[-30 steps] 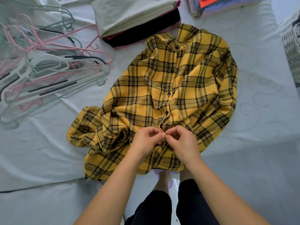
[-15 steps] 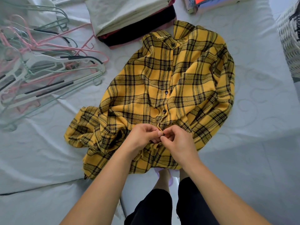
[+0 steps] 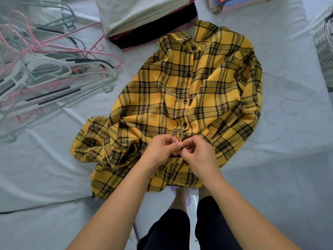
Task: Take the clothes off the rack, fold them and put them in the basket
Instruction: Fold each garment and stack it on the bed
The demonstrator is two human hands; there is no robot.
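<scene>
A yellow and black plaid shirt [image 3: 182, 98] is spread front-up on a bed covered by a pale quilted sheet [image 3: 288, 123], with its collar pointed away from the person and its hem hanging over the near edge of the mattress. Its placket is fastened by dark buttons from the collar down to just above the hands. One sleeve is bunched in a heap at the shirt's left side; the other is folded in along the right side. The left hand [image 3: 160, 147] and the right hand [image 3: 198, 152] are met at the placket near the hem, knuckles almost touching. The fingers and thumb of each hand are curled and pinched on the shirt's front edges, a small part of the yellow fabric being visible between the fingertips. A tangled pile of pink, mint and white hangers [image 3: 45, 69] is seen to the left of the shirt, well apart from it. A stack of folded clothes [image 3: 144, 18], cream on top with dark and pink layers beneath, is placed just beyond the collar, and a second folded stack [image 3: 234, 4] lies at the top edge. A white woven basket [image 3: 323, 44] is partly seen at the right edge.
</scene>
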